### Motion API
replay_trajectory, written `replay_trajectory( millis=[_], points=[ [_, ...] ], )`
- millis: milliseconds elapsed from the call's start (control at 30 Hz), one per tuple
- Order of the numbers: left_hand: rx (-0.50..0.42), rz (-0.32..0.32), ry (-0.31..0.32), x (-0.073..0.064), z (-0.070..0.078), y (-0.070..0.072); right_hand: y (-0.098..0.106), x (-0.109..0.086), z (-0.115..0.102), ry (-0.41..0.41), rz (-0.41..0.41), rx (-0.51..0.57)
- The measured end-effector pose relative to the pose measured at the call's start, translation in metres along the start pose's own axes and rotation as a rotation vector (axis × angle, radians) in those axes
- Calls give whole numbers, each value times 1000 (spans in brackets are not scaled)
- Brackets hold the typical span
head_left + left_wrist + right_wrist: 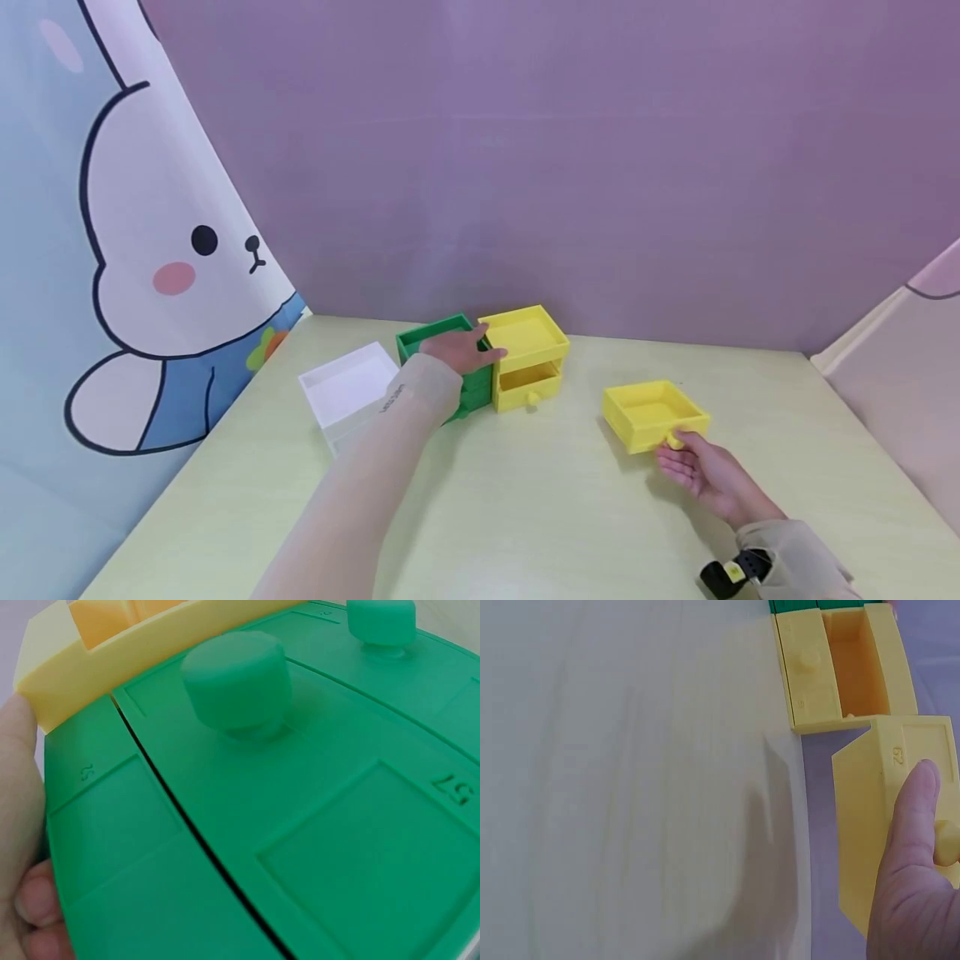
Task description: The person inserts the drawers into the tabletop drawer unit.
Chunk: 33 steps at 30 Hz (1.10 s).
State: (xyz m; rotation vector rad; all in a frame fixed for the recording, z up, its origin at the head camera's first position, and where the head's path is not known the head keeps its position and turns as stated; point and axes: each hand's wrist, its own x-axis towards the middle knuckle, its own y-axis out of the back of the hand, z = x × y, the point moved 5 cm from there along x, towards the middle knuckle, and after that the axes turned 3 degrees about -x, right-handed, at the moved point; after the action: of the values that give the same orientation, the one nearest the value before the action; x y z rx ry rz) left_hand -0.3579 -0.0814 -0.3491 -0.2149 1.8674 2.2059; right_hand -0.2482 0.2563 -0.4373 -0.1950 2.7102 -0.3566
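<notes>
My right hand (708, 479) pinches the round knob (949, 841) of a small yellow drawer (652, 408), held tilted above the table. In the right wrist view the thumb lies along its front, near a raised "62". My left hand (459, 350) rests over the top of a green drawer cabinet (172, 892), its thumb and forefinger touching the adjoining yellow cabinet (528, 333); some fingertips are hidden. The yellow cabinet has a vacant slot (856, 664) above a closed drawer with a knob (533, 398). The green fronts carry round knobs (238, 682).
A white open-topped box (352, 383) stands left of the green cabinet, partly behind my left forearm. A purple backdrop (525, 167) rises behind the pale table (525, 508). At the left hangs a cloth with a cartoon rabbit (172, 217).
</notes>
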Motion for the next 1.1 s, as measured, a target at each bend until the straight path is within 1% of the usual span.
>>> replay_trajectory(
  millis=[167, 333, 600, 767, 933, 1100],
  points=[
    [-1, -4, 5, 5, -2, -2, -10, 0, 2, 4, -26, -30],
    [-2, -11, 6, 7, -2, -2, -22, 1, 4, 3, -44, -39],
    [3, -17, 12, 5, -1, -1, -38, 0, 7, 13, -98, -76],
    [3, -15, 29, 2, 2, 2, -43, 2, 7, 31, -133, -114],
    [12, -17, 35, 2, 4, 3, -47, 6, 8, 36, -160, -118],
    [5, -15, 32, 3, 6, 2, -52, 15, 10, 35, -163, -130]
  ],
)
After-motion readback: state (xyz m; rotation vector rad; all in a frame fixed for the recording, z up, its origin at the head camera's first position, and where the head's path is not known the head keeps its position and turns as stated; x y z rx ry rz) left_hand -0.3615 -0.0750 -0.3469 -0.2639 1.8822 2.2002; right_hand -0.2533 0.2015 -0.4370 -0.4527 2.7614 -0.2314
